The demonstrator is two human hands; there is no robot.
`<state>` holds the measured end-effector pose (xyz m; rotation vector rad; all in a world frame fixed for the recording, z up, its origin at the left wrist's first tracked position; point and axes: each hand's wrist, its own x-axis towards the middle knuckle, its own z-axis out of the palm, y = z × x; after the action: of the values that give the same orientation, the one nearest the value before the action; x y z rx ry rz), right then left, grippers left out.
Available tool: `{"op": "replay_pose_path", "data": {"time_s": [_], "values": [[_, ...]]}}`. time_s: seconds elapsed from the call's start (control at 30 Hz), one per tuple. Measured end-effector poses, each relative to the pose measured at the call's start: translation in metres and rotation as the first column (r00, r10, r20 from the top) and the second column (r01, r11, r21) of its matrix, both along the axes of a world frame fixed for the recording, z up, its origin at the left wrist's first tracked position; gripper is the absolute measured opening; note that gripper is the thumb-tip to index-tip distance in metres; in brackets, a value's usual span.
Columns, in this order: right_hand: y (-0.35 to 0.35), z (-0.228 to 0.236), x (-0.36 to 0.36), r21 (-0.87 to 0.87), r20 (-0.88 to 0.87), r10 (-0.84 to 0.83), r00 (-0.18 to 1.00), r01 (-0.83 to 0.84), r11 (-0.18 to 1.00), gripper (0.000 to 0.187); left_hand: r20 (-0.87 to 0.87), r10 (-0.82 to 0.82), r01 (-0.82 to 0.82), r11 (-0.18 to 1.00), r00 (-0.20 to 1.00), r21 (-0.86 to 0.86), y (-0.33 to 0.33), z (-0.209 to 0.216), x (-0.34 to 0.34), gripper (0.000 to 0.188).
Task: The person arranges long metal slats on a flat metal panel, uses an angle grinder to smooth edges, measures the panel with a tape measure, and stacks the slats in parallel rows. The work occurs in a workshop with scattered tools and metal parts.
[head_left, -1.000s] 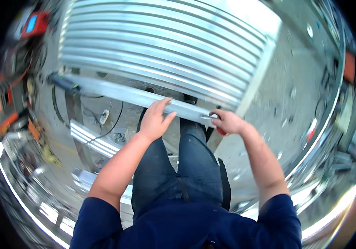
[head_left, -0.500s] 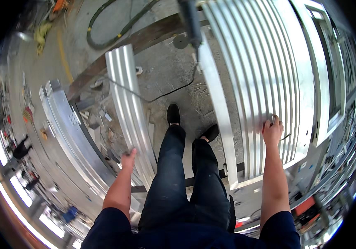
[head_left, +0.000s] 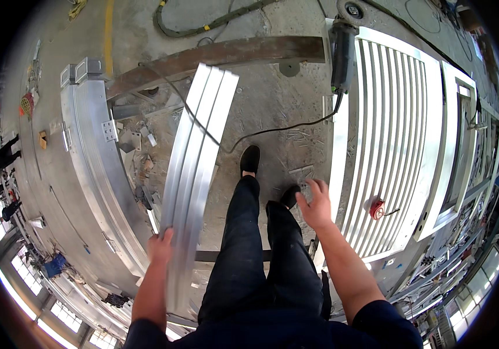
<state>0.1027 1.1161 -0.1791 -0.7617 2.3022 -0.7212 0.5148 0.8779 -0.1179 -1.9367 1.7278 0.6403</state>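
My left hand [head_left: 160, 247] is closed on the left edge of a bundle of long silver aluminium profiles [head_left: 197, 151], its thumb up and its other fingers partly hidden. The profiles lie side by side, slanting from upper right to lower left. My right hand [head_left: 317, 206] hovers over the gap near my right shoe, fingers apart and nothing in it. To its right, a red tape measure [head_left: 377, 209] rests on a slatted silver metal panel [head_left: 435, 134]. A dark angle grinder [head_left: 342, 55] lies at the panel's far left corner.
The grinder's black cable [head_left: 284, 126] crosses over the profiles. Long metal beams [head_left: 95, 151] lie at the left. A brown steel bar [head_left: 220, 61] spans the far side. Offcuts and scraps [head_left: 145, 139] litter the floor, and a thick hose [head_left: 197, 29] curves beyond.
My right hand has let go of the tape measure on the panel and moved left. The profiles have swung, their far end to the right, with my left hand on them. The view has turned.
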Motion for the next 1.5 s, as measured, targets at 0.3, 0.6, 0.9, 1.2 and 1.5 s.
{"op": "replay_pose_path", "data": {"time_s": [0.3,0.6,0.9,1.2,1.5], "values": [[-0.029,-0.057,0.019,0.107,0.266,0.159,0.951,-0.194,0.975,0.051,0.543,-0.346,0.479,0.87,0.765,-0.12,-0.069,0.187,0.013,0.063],[-0.116,-0.079,0.0,-0.342,-0.003,0.31,0.951,-0.292,0.893,0.091,0.594,-0.764,0.965,0.154,0.254,-0.214,-0.132,0.195,-0.094,0.063],[-0.061,-0.024,0.058,-0.489,0.239,0.643,0.727,-0.483,0.727,0.102,0.627,-0.778,0.776,-0.426,-0.051,-0.465,-0.087,0.211,-0.108,0.059],[0.039,0.089,0.145,-0.412,0.099,0.267,0.959,-0.204,0.888,0.054,0.204,-0.699,-0.027,-0.304,0.686,-0.952,-0.027,0.315,-0.079,0.078],[0.042,0.134,0.171,-0.644,0.614,0.287,0.735,0.257,0.72,0.051,-0.996,-0.041,0.291,0.957,0.078,-0.016,0.117,0.052,-0.074,0.068]]}}
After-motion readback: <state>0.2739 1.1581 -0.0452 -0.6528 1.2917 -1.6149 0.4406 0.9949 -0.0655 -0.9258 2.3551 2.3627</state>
